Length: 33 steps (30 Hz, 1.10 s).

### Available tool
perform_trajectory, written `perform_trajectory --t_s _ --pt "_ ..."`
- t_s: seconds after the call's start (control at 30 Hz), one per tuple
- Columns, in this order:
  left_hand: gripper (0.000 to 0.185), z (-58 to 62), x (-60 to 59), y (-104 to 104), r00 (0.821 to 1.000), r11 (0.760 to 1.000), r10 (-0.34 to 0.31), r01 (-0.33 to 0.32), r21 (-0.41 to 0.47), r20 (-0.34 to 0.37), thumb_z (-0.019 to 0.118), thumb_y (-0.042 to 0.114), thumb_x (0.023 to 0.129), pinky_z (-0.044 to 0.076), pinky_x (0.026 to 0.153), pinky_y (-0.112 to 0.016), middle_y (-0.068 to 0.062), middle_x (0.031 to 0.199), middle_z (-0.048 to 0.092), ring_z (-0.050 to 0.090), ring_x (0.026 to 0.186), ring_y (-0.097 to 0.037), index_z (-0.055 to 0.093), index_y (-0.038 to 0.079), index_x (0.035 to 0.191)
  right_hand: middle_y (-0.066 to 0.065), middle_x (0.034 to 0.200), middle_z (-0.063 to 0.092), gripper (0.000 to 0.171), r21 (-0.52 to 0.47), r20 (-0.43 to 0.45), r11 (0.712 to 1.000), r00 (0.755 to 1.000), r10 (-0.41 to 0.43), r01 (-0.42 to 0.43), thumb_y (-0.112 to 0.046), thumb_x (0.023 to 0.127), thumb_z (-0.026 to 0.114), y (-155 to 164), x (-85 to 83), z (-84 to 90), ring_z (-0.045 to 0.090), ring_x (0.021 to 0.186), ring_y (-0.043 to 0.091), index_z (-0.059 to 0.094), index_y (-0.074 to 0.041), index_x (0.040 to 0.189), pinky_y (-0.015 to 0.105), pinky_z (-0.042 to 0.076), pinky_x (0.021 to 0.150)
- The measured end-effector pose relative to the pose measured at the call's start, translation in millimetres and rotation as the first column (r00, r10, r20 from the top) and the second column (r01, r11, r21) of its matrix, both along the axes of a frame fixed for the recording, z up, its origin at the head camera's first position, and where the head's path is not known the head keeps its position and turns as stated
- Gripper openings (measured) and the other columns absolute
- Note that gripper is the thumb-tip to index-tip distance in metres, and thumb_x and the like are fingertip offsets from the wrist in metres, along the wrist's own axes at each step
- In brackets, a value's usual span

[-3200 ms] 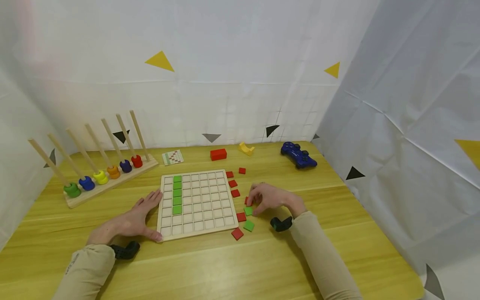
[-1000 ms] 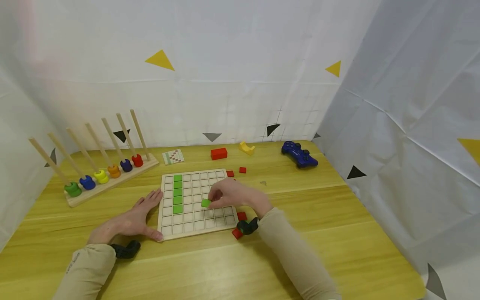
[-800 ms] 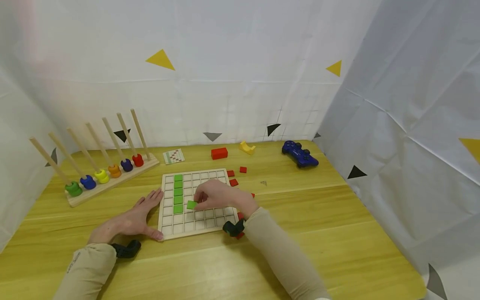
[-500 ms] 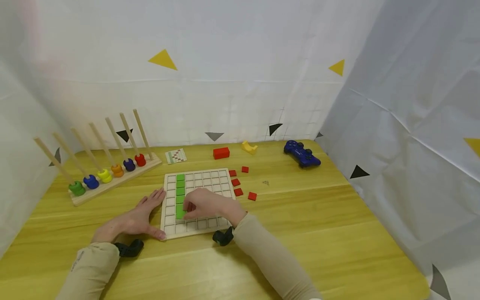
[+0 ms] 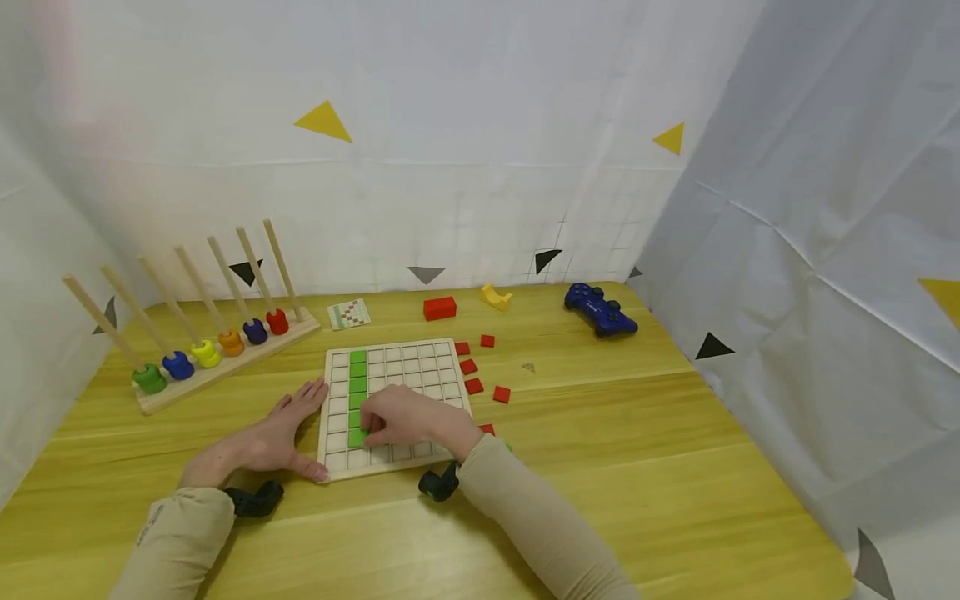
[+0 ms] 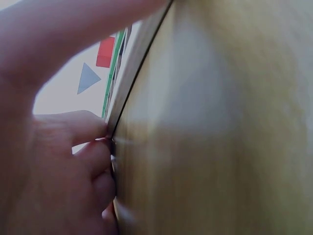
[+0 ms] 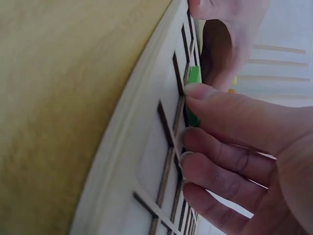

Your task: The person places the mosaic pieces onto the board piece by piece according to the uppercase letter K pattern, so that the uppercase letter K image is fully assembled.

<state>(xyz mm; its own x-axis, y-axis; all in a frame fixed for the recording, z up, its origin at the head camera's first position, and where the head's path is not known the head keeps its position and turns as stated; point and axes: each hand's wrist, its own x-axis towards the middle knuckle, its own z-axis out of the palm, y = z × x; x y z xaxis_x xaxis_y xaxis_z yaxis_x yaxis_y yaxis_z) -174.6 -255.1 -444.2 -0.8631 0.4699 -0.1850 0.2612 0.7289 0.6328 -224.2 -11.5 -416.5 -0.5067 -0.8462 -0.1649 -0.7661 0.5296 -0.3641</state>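
A wooden grid board point(image 5: 399, 367) lies mid-table, with green tiles running down its second column. My right hand point(image 5: 405, 415) is over the board, its thumb and fingers at the lowest green tile point(image 5: 356, 438) of that column. In the right wrist view the thumb tip presses against this green tile point(image 7: 194, 76), which sits low in the grid, while the other fingertips touch the board. Along the board's left side lies my left hand point(image 5: 273, 437), fingers spread on the table. Its thumb reaches the near left corner and its fingertips meet the edge.
Several red tiles point(image 5: 502, 394) lie right of the board; a green one is mostly hidden by my right sleeve. Behind are a small pattern card point(image 5: 349, 314), red block point(image 5: 439, 308), yellow curved piece point(image 5: 496, 297) and blue game controller point(image 5: 600, 311). A peg stand point(image 5: 247, 352) with colored rings stands left.
My right hand picked up a green tile from the right of the board, carried it left across the grid and lowered it below the other green tiles. The left hand stays in place.
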Motion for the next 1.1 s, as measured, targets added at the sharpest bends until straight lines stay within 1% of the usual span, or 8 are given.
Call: perform_trajectory --t_s 0.2,0.43,0.5,0.73,0.9,1.1 --pt "0.133 -1.0 -0.3 -0.5 1.0 1.0 -0.009 0.009 0.008 -0.013 0.089 0.049 0.069 -0.003 0.117 -0.069 -0.03 0.164 -0.002 -0.006 0.15 -0.05 0.007 -0.007 0.157 -0.013 0.083 0.064 0.01 -0.042 -0.026 0.999 0.999 0.019 -0.02 -0.028 0.094 0.072 0.4 -0.4 -3.7 0.056 0.075 -0.002 0.068 -0.018 0.094 0.01 0.044 0.068" --pt "0.133 -1.1 -0.4 -0.8 1.0 1.0 -0.007 0.007 0.006 -0.014 0.089 0.049 0.068 -0.002 0.117 -0.069 -0.03 0.164 -0.001 -0.006 0.15 -0.05 0.007 -0.007 0.157 -0.013 0.081 0.063 0.011 -0.078 -0.002 0.997 1.0 0.001 -0.001 -0.028 0.092 0.074 1.5 -1.4 -5.6 0.055 0.073 -0.002 0.068 -0.018 0.092 0.01 0.043 0.066" --pt "0.133 -1.4 -0.2 -0.8 1.0 1.0 -0.003 0.003 0.003 -0.012 0.089 0.049 0.068 -0.002 0.117 -0.068 -0.029 0.164 -0.001 -0.006 0.15 -0.049 0.007 -0.006 0.157 -0.013 0.08 0.063 0.012 -0.08 0.0 0.997 1.0 -0.002 0.002 -0.028 0.092 0.074 1.7 -1.7 -5.9 0.055 0.073 -0.002 0.068 -0.018 0.092 0.01 0.042 0.066" --pt "0.132 0.3 0.4 0.5 1.0 0.999 -0.018 0.018 0.032 -0.021 0.09 0.044 0.068 -0.002 0.116 -0.07 -0.031 0.163 -0.001 -0.005 0.15 -0.051 0.007 -0.008 0.157 -0.013 0.077 0.063 0.014 -0.084 0.024 0.996 1.0 -0.017 0.019 -0.029 0.09 0.076 1.6 -2.5 -6.4 0.055 0.071 -0.002 0.068 -0.018 0.092 0.011 0.042 0.064" --pt "0.133 -0.4 0.2 0.4 1.0 1.0 -0.011 0.011 0.013 -0.012 0.089 0.047 0.068 -0.002 0.117 -0.069 -0.03 0.164 -0.001 -0.006 0.15 -0.049 0.006 -0.007 0.157 -0.013 0.077 0.062 0.014 -0.086 0.028 0.996 0.999 -0.025 0.027 -0.029 0.09 0.076 1.8 -2.3 -7.3 0.054 0.071 -0.002 0.068 -0.018 0.092 0.011 0.042 0.064" --pt "0.133 0.3 0.5 0.4 1.0 1.0 -0.013 0.013 0.022 -0.011 0.089 0.046 0.069 -0.003 0.116 -0.069 -0.031 0.164 -0.001 -0.006 0.15 -0.05 0.006 -0.007 0.157 -0.012 0.077 0.061 0.015 -0.088 0.019 0.995 0.999 -0.038 0.04 -0.03 0.089 0.076 1.1 -1.4 -7.9 0.053 0.071 0.0 0.068 -0.019 0.094 0.012 0.041 0.063"
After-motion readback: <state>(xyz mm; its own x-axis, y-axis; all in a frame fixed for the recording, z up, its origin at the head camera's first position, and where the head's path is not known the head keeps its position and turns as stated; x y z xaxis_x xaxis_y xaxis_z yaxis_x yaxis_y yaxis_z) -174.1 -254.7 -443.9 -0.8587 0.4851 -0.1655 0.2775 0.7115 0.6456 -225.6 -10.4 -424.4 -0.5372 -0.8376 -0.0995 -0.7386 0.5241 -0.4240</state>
